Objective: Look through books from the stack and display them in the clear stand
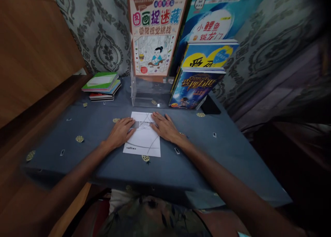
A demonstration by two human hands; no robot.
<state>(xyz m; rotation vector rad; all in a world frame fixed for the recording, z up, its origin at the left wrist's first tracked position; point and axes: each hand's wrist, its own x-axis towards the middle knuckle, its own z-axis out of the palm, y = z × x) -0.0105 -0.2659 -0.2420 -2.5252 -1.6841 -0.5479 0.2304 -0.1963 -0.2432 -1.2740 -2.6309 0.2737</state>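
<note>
A white booklet [141,140] with thin grey curved lines and small print on its cover lies flat on the blue-grey tablecloth. Along its left edge rests my left hand [120,131], fingers stretched out, the tips touching the cover. From the other side my right hand [165,127] lies on the booklet's upper right part, its fingers flat and the thumb apart. Neither hand grips anything. The fingers cover a little of the printed title.
Behind the booklet, a clear acrylic stand [144,95] holds a large picture book [155,40]. Several more books [196,89] stand to its right, with a dark flat object [210,105] beside them. A small book stack [102,85] lies at the back left. Patterned curtain [106,40] hangs behind.
</note>
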